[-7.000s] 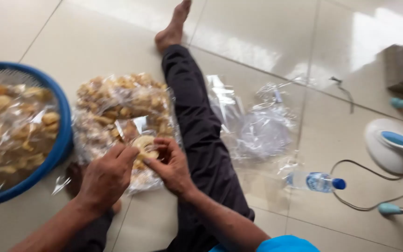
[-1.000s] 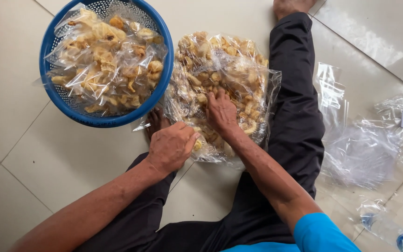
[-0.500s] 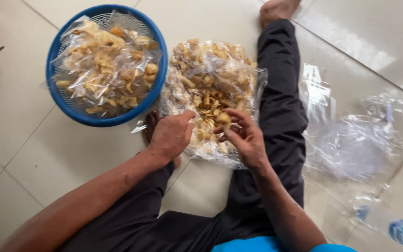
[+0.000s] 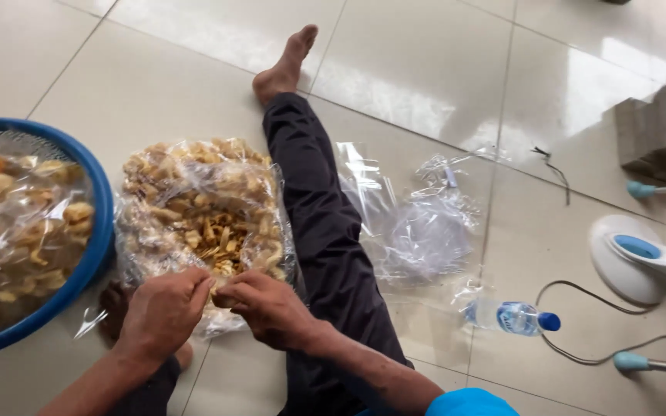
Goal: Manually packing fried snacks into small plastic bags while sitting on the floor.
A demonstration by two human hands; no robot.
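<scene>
Left hand and right hand pinch closed, seemingly on the near edge of the clear plastic bag of golden fried crackers. Light, brittle, slippery: best gripped at its film mouth, at 6 o'clock.

Daylight is flooding in from upper right; glare is streaking the glossy floor tiles; shadows are staying soft; edges are blurring slightly.
</scene>
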